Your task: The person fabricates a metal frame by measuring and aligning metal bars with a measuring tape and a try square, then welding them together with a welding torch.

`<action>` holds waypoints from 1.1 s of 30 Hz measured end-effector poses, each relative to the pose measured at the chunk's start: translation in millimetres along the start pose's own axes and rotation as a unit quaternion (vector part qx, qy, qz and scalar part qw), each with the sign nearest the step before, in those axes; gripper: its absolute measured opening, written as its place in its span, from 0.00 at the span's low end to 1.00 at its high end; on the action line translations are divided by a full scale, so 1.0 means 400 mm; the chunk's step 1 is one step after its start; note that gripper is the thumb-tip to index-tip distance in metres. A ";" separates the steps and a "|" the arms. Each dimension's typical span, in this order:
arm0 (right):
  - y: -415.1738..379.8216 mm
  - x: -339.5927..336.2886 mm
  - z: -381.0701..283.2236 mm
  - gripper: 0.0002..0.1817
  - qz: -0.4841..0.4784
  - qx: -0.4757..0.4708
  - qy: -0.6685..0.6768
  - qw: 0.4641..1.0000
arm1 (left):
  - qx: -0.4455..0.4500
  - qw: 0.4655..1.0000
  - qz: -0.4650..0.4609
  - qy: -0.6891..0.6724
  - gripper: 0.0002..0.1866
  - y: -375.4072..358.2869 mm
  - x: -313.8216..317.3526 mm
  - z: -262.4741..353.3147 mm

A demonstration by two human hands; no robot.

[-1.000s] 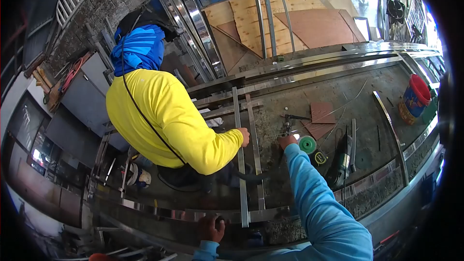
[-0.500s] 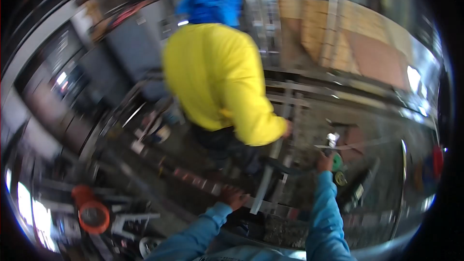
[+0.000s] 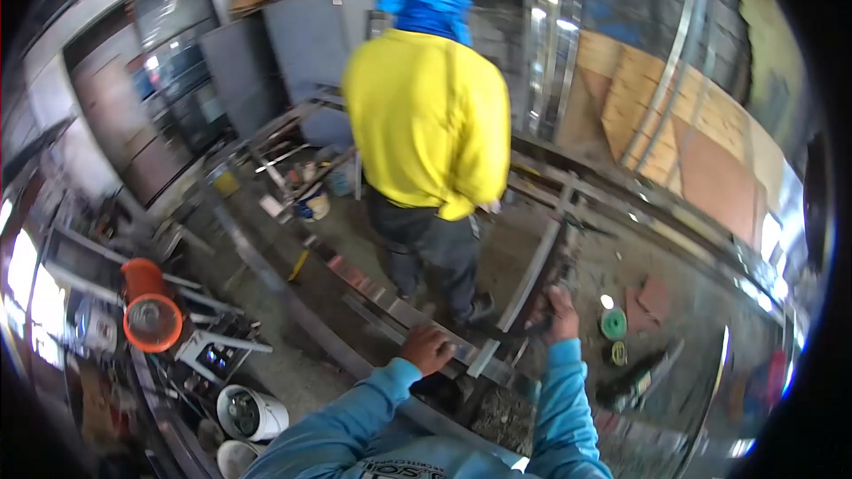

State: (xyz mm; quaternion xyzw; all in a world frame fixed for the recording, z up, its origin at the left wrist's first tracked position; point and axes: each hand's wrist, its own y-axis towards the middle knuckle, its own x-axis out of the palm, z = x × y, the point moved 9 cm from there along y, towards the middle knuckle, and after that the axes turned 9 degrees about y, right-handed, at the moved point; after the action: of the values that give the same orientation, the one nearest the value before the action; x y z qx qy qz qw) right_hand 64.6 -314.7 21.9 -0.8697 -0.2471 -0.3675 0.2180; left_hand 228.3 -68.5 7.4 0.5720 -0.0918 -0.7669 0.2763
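Note:
My left hand (image 3: 428,350) is at the near edge of a long metal bar (image 3: 390,304), its fingers curled; what they hold, if anything, is hidden. My right hand (image 3: 559,315) is closed beside a narrow light-grey bar (image 3: 525,282) that crosses the frame. Whatever it grips is too dark to make out. A dark, slender object (image 3: 508,332) lies across the grey bar just left of that hand. To its right on the floor are a green disc-shaped roll (image 3: 613,324) and a smaller yellowish roll (image 3: 619,353).
Ahead stands a person in a yellow top (image 3: 426,115), back turned, beside the metal frame. An angle grinder-like tool (image 3: 639,386) lies at right. An orange bucket (image 3: 153,310) and white bucket (image 3: 257,412) stand at left. Wood sheets (image 3: 652,102) lean behind.
My right hand has moved left and closer to the grey bar. My left hand's fingers have curled. The view has shifted, and the person in yellow stands more upright, arm drawn in.

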 end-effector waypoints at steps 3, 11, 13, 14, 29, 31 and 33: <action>-0.096 0.123 0.029 0.09 -0.035 0.007 -0.080 0.996 | -0.027 1.000 -0.001 -0.001 0.13 -0.093 -0.063 0.009; -0.190 0.155 0.156 0.18 -0.037 -0.042 -0.198 0.979 | -0.032 0.999 -0.008 -0.042 0.10 -0.197 -0.141 -0.033; -0.217 0.086 0.142 0.19 -0.005 -0.155 -0.306 0.939 | -0.035 0.998 0.002 -0.053 0.09 -0.153 -0.149 -0.044; -0.207 -0.015 0.200 0.18 -0.021 -0.222 -0.366 0.904 | -0.006 0.998 -0.006 -0.064 0.09 -0.120 -0.137 -0.050; -0.442 -0.302 0.252 0.18 0.248 0.007 -0.268 0.931 | 0.199 0.928 -0.295 -0.112 0.14 0.471 0.432 0.476; -0.433 -0.297 0.272 0.18 0.162 -0.010 -0.208 0.965 | 0.180 0.920 -0.343 -0.052 0.15 0.496 0.556 0.543; -0.443 -0.198 0.170 0.19 0.098 -0.117 -0.158 0.975 | 0.145 0.922 -0.359 0.017 0.17 0.517 0.661 0.574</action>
State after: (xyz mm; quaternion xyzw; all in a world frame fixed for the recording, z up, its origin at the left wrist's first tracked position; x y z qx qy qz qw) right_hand -51.9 -159.1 -45.5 -0.9564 -0.1471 -0.2284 0.1076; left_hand 30.0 -420.2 -41.0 0.6135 0.0147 -0.7830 -0.1021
